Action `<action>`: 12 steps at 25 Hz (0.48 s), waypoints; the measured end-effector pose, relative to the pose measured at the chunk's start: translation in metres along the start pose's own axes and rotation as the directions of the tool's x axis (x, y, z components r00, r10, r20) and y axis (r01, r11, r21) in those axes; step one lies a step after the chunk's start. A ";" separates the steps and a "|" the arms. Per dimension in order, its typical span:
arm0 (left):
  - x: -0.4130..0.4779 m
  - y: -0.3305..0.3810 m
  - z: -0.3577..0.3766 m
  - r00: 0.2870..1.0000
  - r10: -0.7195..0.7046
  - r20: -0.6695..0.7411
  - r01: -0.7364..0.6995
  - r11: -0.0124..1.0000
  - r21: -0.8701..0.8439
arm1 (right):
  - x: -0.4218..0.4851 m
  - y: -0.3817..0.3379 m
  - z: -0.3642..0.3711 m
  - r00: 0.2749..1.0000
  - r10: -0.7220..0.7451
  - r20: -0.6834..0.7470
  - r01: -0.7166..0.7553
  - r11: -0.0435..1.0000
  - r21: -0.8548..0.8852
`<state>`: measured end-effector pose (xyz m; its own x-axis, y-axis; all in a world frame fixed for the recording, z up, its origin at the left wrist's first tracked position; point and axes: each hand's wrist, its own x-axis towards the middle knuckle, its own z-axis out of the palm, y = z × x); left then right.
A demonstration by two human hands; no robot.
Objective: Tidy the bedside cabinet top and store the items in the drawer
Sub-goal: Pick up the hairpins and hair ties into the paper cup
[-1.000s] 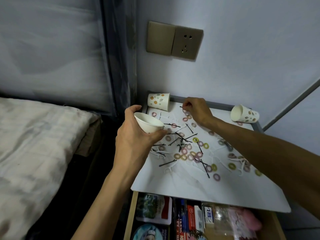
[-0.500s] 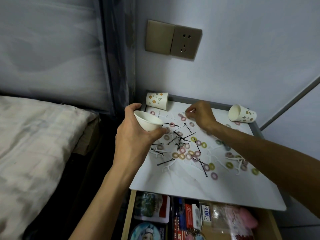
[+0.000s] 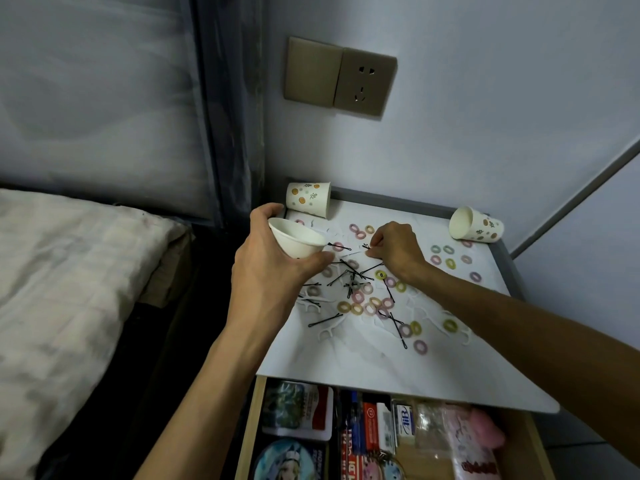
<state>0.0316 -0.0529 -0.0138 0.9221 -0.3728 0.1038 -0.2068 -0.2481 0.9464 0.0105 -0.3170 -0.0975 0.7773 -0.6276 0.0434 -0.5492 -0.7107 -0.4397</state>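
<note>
Left hand: the left hand (image 3: 273, 271) is in the middle of the frame, its fingers and thumb wrapped round a white paper cup (image 3: 298, 240).
Held cup: it tips, with its mouth facing up and to the right, over the left edge of the cabinet top (image 3: 346, 368).
Right hand: the right hand (image 3: 394, 251) is just right of the cup, with its fingertips (image 3: 371, 251) pressed together on the top; what they pinch is too small to tell.
Hair pins: the black hair pins (image 3: 349, 275) lie in a heap just below both hands, mixed with hair rings (image 3: 356, 308) and white floss picks (image 3: 327, 332).
Other cups: an upside-down cup (image 3: 308, 199) stands at the back left corner; a tipped cup (image 3: 476, 225) lies at the back right.
Drawer: the drawer (image 3: 252, 427) is open at the bottom of the frame, full of small packs.
</note>
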 end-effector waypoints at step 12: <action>-0.001 0.001 -0.006 1.000 -0.002 -0.011 0.002 1.000 -0.014 | -0.009 0.006 -0.007 0.999 -0.035 -0.022 0.023 0.921 -0.389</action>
<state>0.0323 -0.0473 -0.0114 0.9262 -0.3620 0.1052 -0.2004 -0.2364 0.9508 -0.0024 -0.3178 -0.0943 0.7889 -0.6095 0.0785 -0.6071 -0.7927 -0.0548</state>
